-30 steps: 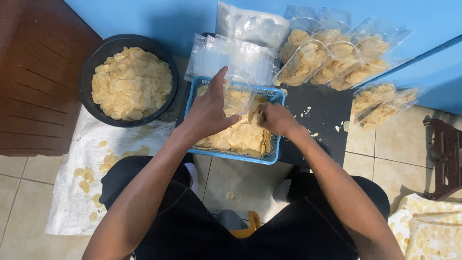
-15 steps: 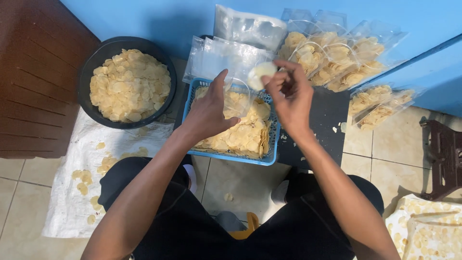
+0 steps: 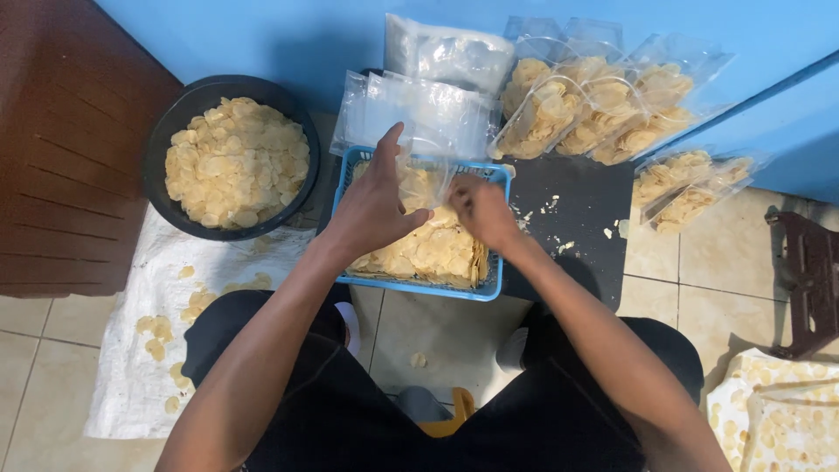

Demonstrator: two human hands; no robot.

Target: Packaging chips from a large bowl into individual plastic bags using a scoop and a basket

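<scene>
A blue plastic basket (image 3: 418, 287) full of pale round chips (image 3: 437, 249) sits on the floor in front of me. My left hand (image 3: 376, 205) holds a clear plastic bag (image 3: 426, 170) open over the basket, with some chips inside it. My right hand (image 3: 482, 210) is down in the basket, its fingers closed among the chips just right of the bag.
A black tub of chips (image 3: 234, 157) stands at the left on a white sack (image 3: 140, 323) with loose chips. Empty clear bags (image 3: 428, 100) and filled chip bags (image 3: 603, 100) lean on the blue wall. A black mat (image 3: 581, 223) lies right of the basket. A dark wooden panel (image 3: 61, 149) is at the far left.
My right hand rose from the basket with chips to the bag's mouth, then dropped back into the basket. My left hand kept holding the bag.
</scene>
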